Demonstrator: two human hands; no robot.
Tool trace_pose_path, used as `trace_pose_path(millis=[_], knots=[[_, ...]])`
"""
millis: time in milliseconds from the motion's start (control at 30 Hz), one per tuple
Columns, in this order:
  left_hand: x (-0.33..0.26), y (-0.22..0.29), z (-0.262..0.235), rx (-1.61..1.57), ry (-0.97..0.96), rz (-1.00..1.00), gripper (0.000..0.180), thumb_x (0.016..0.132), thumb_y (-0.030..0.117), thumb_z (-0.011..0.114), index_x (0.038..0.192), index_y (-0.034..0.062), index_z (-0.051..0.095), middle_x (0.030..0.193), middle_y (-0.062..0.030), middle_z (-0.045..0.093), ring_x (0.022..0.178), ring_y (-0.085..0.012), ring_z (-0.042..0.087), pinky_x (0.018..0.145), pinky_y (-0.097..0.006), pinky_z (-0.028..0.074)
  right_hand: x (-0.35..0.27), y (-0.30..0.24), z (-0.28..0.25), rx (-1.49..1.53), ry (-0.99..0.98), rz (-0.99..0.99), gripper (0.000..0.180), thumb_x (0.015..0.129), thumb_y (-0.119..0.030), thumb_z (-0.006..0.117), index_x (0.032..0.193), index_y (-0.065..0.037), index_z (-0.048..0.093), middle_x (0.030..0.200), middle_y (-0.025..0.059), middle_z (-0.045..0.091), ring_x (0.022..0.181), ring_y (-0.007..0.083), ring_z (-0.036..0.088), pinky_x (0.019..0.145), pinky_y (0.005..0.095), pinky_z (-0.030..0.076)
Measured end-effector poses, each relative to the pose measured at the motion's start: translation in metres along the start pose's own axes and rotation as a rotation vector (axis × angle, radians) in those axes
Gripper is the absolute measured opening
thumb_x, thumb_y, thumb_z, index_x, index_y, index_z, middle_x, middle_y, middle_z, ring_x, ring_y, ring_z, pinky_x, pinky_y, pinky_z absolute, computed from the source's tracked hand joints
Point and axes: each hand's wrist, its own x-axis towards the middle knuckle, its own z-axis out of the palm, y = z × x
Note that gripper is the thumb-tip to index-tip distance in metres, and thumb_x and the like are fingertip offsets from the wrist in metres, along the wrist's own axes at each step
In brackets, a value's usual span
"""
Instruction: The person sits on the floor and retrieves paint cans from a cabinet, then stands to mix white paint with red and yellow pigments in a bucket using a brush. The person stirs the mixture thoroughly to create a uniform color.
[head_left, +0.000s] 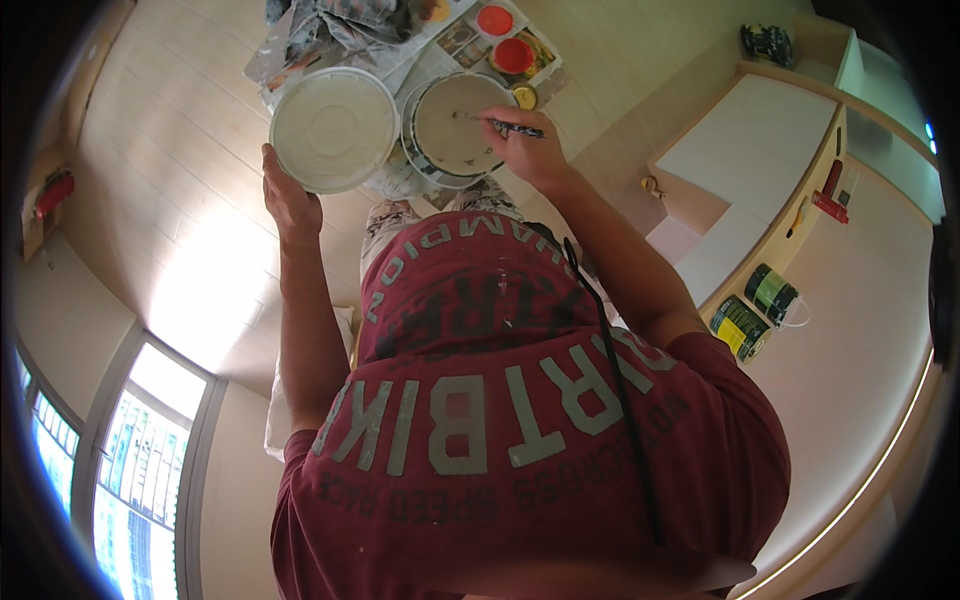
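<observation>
My left hand (pixel 290 200) grips the edge of a round white lid (pixel 335 130), its pale, smeared inner side turned up. Right beside the lid stands a paint bucket (pixel 411 152) holding greyish-beige paint (pixel 440 110), with dark specks near the rim. Closed fingers of my right hand (pixel 530 155) hold a slim tool with a dark, speckled handle (pixel 520 128) over the bucket. Its thin tip points left, at or just above the paint; contact cannot be made out, nor whether it is a brush.
Printed sheets (pixel 465 45) lie beyond the bucket, bearing two red round lids (pixel 514 56) and a small gold-coloured lid (pixel 524 96). Crumpled grey plastic (pixel 345 30) is at the far left. On the right, a wooden-edged unit holds two paint cans (pixel 740 328) and a red-handled tool (pixel 832 200).
</observation>
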Motion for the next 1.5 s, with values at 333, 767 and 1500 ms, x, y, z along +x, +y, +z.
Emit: trace_pose_path(millis=[333, 767, 1500], knots=[[-0.002, -0.004, 0.014, 0.175, -0.021, 0.185, 0.055, 0.118, 0.042, 0.035, 0.145, -0.0024, 0.052, 0.132, -0.0151, 0.068, 0.120, -0.0246, 0.066, 0.102, -0.035, 0.054, -0.005, 0.007, -0.017, -0.093, -0.092, 0.064, 0.015, 0.093, -0.015, 0.078, 0.107, -0.009, 0.080, 0.096, 0.0163, 0.078, 0.085, 0.0346, 0.076, 0.073, 0.0375, 0.059], [-0.011, 0.024, 0.040, 0.131, -0.015, 0.212, 0.058, 0.116, 0.045, 0.038, 0.146, -0.0017, 0.055, 0.138, -0.0126, 0.066, 0.124, -0.0207, 0.064, 0.104, -0.035, 0.051, 0.002, -0.069, -0.073, 0.541, -0.063, 0.323, 0.018, 0.100, -0.012, 0.074, 0.115, -0.003, 0.078, 0.097, 0.0053, 0.079, 0.080, 0.0093, 0.069, 0.071, 0.0273, 0.055], [-0.017, 0.025, 0.067, -0.088, -0.137, 0.191, 0.061, 0.115, 0.045, 0.044, 0.145, -0.0074, 0.055, 0.140, -0.0149, 0.065, 0.124, -0.0211, 0.064, 0.104, -0.033, 0.052, 0.017, -0.112, -0.073, 0.014, -0.097, -0.281, 0.017, 0.090, -0.003, 0.076, 0.105, -0.008, 0.080, 0.099, 0.0079, 0.077, 0.093, 0.0257, 0.072, 0.082, 0.0368, 0.058]])
